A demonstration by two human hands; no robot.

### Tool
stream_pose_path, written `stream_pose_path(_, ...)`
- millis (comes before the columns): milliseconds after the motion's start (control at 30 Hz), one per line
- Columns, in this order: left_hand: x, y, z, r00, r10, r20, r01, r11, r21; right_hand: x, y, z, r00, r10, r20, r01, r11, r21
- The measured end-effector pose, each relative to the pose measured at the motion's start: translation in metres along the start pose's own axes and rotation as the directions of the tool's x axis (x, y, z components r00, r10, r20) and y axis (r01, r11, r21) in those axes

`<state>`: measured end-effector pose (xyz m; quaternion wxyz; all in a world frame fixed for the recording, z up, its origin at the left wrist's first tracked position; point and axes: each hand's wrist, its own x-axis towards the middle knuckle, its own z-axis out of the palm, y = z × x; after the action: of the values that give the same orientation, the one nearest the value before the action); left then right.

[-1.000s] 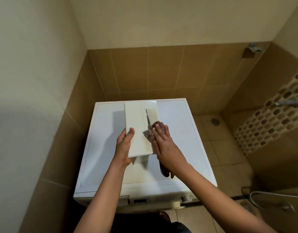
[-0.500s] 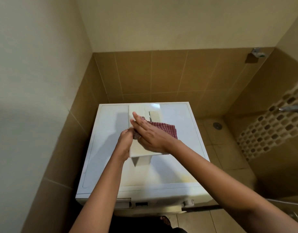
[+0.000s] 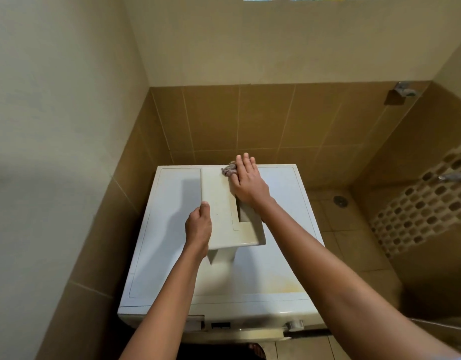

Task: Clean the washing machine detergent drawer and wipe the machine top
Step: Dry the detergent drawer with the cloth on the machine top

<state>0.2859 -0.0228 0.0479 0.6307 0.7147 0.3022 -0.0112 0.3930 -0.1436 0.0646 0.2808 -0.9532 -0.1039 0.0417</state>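
1. My left hand (image 3: 198, 227) pinches the left edge of the drawer (image 3: 224, 211), thumb on top.
2. The drawer lies on the machine top (image 3: 284, 229). I think it is part wiped.
3. My right hand (image 3: 246, 183), fingers flat, presses the cloth (image 3: 229, 170) on its far end. The top comes next.

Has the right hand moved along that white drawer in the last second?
Yes. The right hand slid the cloth along the drawer to its far end, by the back edge of the machine top.

Dim, warm light from above; soft arm shadows fall leftward; wide-angle bending at edges; slight overall softness.
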Motion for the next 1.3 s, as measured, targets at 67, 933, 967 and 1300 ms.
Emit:
stream_pose_path(67,0.001,0.0,0.0,1.0,0.002,-0.004,-0.002,1.0,-0.001,-0.018,0.0,0.005,0.995,0.087,-0.039,-0.086,0.996,0.026)
stream_pose_path(933,0.002,0.008,-0.014,0.969,-0.067,0.239,0.174,0.868,-0.464,-0.067,-0.052,0.031,0.932,-0.347,0.102,0.356,0.93,-0.092)
stream_pose_path(967,0.002,0.01,-0.015,0.969,-0.068,0.238,0.173,0.874,-0.454,-0.076,-0.048,0.03,0.933,-0.341,0.115,0.352,0.931,-0.095)
stream_pose_path(1300,0.012,0.02,-0.003,0.992,-0.125,0.002,0.12,0.949,-0.293,-0.138,0.015,0.006,0.947,-0.302,0.109,0.316,0.937,-0.148)
